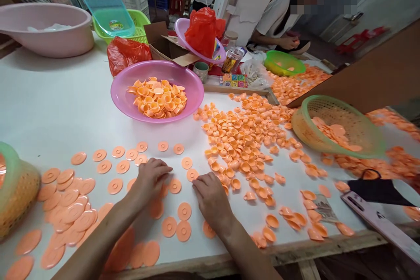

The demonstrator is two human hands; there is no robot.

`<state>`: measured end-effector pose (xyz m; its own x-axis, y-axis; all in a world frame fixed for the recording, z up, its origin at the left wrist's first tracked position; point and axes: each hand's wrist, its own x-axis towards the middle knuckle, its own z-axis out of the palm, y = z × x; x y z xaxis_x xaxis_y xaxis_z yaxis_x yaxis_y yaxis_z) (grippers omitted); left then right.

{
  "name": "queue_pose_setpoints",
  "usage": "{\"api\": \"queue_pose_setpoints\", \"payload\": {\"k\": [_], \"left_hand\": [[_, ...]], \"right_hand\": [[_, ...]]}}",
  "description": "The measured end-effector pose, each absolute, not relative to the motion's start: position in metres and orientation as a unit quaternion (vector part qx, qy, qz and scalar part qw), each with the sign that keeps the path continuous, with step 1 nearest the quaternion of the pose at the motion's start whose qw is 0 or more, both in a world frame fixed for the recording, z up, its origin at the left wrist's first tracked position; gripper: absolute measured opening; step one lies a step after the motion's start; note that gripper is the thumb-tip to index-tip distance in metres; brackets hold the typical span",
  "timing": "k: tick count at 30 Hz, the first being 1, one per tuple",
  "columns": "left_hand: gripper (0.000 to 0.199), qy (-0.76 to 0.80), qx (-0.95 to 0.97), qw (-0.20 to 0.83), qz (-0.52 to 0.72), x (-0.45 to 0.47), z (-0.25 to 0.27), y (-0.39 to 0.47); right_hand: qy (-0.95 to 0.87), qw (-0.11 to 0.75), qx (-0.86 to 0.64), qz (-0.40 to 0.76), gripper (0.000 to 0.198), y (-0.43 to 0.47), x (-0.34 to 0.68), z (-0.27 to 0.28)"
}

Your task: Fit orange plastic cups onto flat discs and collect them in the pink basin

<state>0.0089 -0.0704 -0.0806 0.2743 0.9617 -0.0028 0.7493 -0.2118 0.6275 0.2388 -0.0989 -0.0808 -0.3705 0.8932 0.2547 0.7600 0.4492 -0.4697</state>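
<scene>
My left hand (151,180) is low over the white table, palm down, its fingers bent loosely and apart. Under it, orange plastic toy saucers are partly hidden. My right hand (211,199) lies palm down with fingers reaching forward, the fingertips at the edge of one saucer (192,175). Between the hands is another saucer (175,186), flat on the table. More saucers are laid out singly beyond my left hand, and an overlapping pile of saucers (74,212) is to the left. Small orange toy cups (243,140) are heaped right of my right hand.
A pink basin (124,96) of cups stands ahead. Green baskets (341,118) (19,201) holding orange pieces flank the table. A phone (377,223) and black mask (372,188) lie front right. Red bags, a carton (164,43) and a person (275,22) are beyond.
</scene>
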Motion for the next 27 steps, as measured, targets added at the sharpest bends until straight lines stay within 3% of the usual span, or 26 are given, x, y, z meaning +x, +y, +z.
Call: {"api": "queue_pose_setpoints", "payload": {"k": [7, 13, 17, 20, 23, 27], "left_hand": [[0.024, 0.518, 0.832, 0.175, 0.095, -0.006, -0.076, -0.085], [0.013, 0.531, 0.779, 0.304, 0.139, 0.000, -0.063, -0.086], [0.019, 0.533, 0.784, 0.207, 0.241, -0.001, -0.064, -0.073], [0.024, 0.510, 0.819, 0.147, 0.220, 0.001, -0.075, -0.071], [0.022, 0.509, 0.821, 0.151, 0.211, 0.013, -0.082, -0.074], [0.015, 0.511, 0.822, 0.166, 0.187, 0.050, -0.081, -0.074]], "right_hand": [[-0.733, 0.324, -0.570, 0.182, 0.018, -0.116, 0.266, -0.069], [-0.714, 0.314, -0.597, 0.188, 0.018, -0.121, 0.276, -0.070], [-0.736, 0.256, -0.597, 0.192, 0.015, -0.120, 0.270, -0.070], [-0.757, 0.206, -0.599, 0.162, 0.019, -0.118, 0.269, -0.074], [-0.743, 0.219, -0.612, 0.160, 0.024, -0.111, 0.269, -0.076], [-0.670, 0.245, -0.649, 0.267, 0.019, -0.089, 0.259, -0.067]]}}
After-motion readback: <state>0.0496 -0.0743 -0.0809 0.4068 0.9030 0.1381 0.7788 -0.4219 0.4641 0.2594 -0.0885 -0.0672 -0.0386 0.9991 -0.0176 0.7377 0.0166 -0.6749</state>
